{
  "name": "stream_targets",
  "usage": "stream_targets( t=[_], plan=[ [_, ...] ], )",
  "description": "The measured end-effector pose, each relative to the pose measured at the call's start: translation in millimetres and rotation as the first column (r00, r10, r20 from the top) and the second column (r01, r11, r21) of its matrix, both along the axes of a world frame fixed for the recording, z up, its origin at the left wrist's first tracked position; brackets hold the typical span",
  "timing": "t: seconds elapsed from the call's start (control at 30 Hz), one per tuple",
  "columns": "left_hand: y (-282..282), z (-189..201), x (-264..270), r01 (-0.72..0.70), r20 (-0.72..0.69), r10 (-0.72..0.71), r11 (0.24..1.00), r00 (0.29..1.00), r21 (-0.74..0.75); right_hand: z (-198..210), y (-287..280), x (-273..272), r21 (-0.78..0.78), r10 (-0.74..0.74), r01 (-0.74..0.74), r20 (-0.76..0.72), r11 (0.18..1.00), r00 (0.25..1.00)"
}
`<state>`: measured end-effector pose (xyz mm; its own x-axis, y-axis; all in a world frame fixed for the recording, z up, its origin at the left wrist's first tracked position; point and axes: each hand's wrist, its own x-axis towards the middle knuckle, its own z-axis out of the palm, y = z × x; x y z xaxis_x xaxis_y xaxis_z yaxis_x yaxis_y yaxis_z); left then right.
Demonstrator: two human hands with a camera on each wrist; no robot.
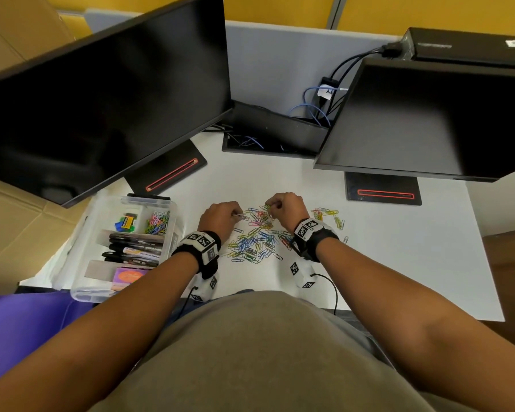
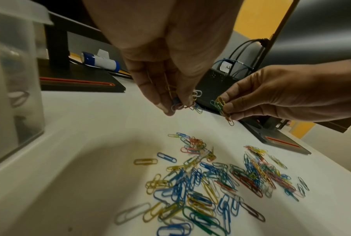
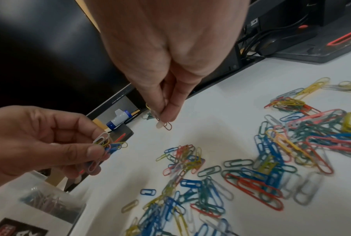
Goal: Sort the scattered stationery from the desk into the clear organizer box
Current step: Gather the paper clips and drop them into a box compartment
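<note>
Both hands [image 1: 220, 217] [image 1: 286, 208] raised, fingertips pinched together.

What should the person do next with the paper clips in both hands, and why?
Probably carry the left hand's bunch of clips to the organizer box just beside it, where its rear compartment already holds paper clips. Both hands hold small bunches, the right hand too, while many loose clips remain on the desk.

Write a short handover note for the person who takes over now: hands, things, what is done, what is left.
Left hand pinches a small bunch of paper clips; right hand pinches a few more.
Both are above the loose clips spread on the desk.
Organizer box stands at the left: some clips, markers and sticky notes already inside.
Left: drop both bunches in the clip compartment, then gather the rest.
</note>
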<state>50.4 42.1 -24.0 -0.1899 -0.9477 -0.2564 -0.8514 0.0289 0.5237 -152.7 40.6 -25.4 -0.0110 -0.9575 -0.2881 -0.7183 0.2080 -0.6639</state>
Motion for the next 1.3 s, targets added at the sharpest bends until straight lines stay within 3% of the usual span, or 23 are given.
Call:
stream_targets(
  t=[0.3, 0.57, 0.97, 1.3],
  plan=[
    [-1.5, 22.8, 35.1, -0.093, -0.052, 0.091, 0.994, 0.995, -0.050, 22.8, -18.9, 47.5, -0.089, 0.007, -0.003, 0.050, 0.996, 0.999],
    [-1.0, 39.4, 81.8, -0.223, -0.102, 0.211, 0.967, 0.972, -0.125, 40.7, -29.3, 116.9, -0.156, 0.107, -0.081, 0.170, 0.984, 0.980],
    [10.9, 46.5, 152.8, -0.419, -0.093, 0.409, 0.894, 0.908, -0.159, 48.2, -36.9, 185.4, -0.148, 0.164, -0.131, 0.236, 0.980, 0.958],
    [13.4, 33.2, 167.1, -0.337, 0.027, 0.342, 0.935, 0.939, -0.108, 46.1, -30.9, 206.6, -0.136, 0.213, -0.188, 0.210, 0.973, 0.954]
  ],
)
